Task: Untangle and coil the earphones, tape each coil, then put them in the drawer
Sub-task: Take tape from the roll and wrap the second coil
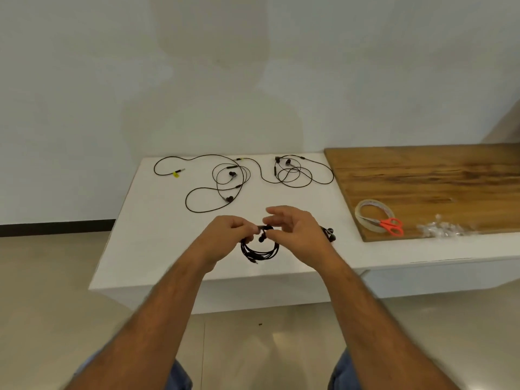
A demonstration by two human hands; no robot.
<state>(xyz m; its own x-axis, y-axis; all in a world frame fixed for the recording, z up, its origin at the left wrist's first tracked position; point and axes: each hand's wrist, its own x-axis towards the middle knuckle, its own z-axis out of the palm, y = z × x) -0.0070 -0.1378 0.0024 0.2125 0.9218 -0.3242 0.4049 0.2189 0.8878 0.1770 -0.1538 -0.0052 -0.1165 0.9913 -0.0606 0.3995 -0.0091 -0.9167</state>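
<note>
A black earphone coil [260,250] hangs over the white table [157,220] near its front edge. My left hand [225,237] pinches the coil's top from the left, and my right hand [295,235] pinches it from the right, its index finger lifted. A second dark earphone bundle [329,233] lies just behind my right hand, partly hidden. Two uncoiled black earphones lie at the table's back: one with yellow tags [216,181] on the left, another [295,173] to its right. A clear tape roll [374,215] and orange-handled scissors [389,225] sit on the wooden board [436,175].
Crumpled bits of clear tape [441,230] lie at the board's front edge, right of the scissors. A white wall rises behind the table. The beige floor [56,291] spreads to the left and below. No drawer is visible.
</note>
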